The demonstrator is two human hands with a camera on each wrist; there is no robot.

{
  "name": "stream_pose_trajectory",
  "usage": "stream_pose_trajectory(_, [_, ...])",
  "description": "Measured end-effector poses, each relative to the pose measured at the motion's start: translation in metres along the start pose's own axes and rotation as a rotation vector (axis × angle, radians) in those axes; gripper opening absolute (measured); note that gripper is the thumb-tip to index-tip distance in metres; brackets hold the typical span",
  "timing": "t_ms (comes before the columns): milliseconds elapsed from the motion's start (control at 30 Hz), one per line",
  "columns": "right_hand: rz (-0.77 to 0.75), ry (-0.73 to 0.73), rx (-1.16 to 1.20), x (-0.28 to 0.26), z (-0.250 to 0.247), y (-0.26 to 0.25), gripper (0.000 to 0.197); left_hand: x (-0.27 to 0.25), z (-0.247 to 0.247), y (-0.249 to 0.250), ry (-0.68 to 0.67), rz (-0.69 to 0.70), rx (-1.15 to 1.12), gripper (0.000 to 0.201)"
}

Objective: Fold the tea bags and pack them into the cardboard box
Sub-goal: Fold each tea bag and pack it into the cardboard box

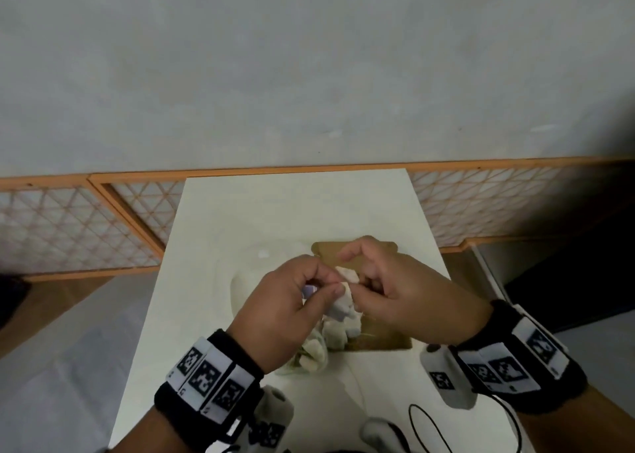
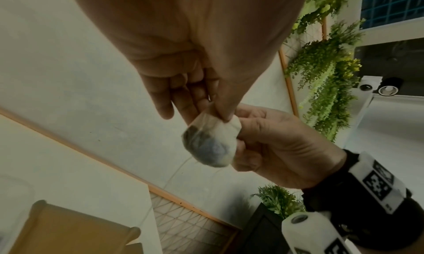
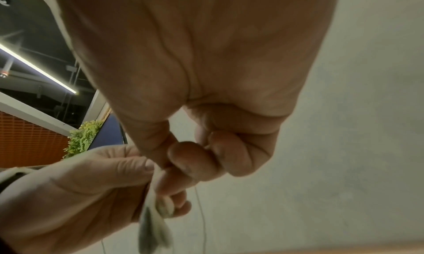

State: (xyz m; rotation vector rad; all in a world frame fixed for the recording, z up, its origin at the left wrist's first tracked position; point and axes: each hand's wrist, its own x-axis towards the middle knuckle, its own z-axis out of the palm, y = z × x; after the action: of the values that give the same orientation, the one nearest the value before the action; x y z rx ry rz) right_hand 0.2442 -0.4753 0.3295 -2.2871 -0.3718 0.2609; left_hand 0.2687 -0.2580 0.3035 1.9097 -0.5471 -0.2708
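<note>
Both hands hold one white tea bag (image 1: pixel 344 274) in the air above the table. My left hand (image 1: pixel 335 282) pinches its top edge between thumb and fingers. My right hand (image 1: pixel 360 287) grips its other side with curled fingers. The left wrist view shows the tea bag (image 2: pixel 211 141) bulging with dark leaves, held between the left hand (image 2: pixel 206 111) and the right hand (image 2: pixel 263 134), and a thin string (image 2: pixel 174 174) hangs from it. Below the hands lies the brown cardboard box (image 1: pixel 381 339), beside a pile of loose tea bags (image 1: pixel 331 335). The hands hide most of the box.
The white table (image 1: pixel 275 205) is narrow, with edges on both sides and floor beyond. An orange-framed lattice screen (image 1: pixel 68 226) stands behind it. A black cable loop (image 1: pixel 426 428) lies at the near edge. Green plants (image 2: pixel 325 76) hang to the right.
</note>
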Motion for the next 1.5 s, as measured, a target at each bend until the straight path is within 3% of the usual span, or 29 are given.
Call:
stream_pose_trajectory(167, [-0.014,0.043,-0.085,-0.02,-0.033,-0.014,0.013,-0.001,0.006,0.005,-0.001,0.038,0.05,0.007])
stream_pose_trajectory(533, [-0.067,0.167,0.038,-0.005,-0.047,-0.021,0.016,-0.009,0.013,0.022,-0.063,0.171,0.052,0.004])
stream_pose_trajectory(800, [-0.128,0.171,0.269,-0.006,-0.051,-0.03,0.016,-0.011,0.009,0.012,0.116,0.044,-0.215,0.008])
stream_pose_trajectory(933, [-0.122,0.191,0.212,-0.006,-0.057,-0.028,0.017,-0.012,-0.002,0.015,0.176,0.019,-0.441,0.009])
stream_pose_trajectory(1033, [-0.088,0.227,0.167,0.0,-0.057,-0.021,0.018,-0.014,-0.011,0.02,0.146,0.033,-0.521,0.014])
stream_pose_trajectory(1367, [-0.147,0.41,0.189,0.024,-0.055,-0.029,0.015,-0.017,-0.012,0.022,-0.044,0.013,-0.269,0.003])
stream_pose_trajectory(1500, [-0.168,0.459,0.207,0.03,-0.057,-0.033,0.016,-0.017,-0.009,0.018,-0.061,0.035,-0.182,0.003])
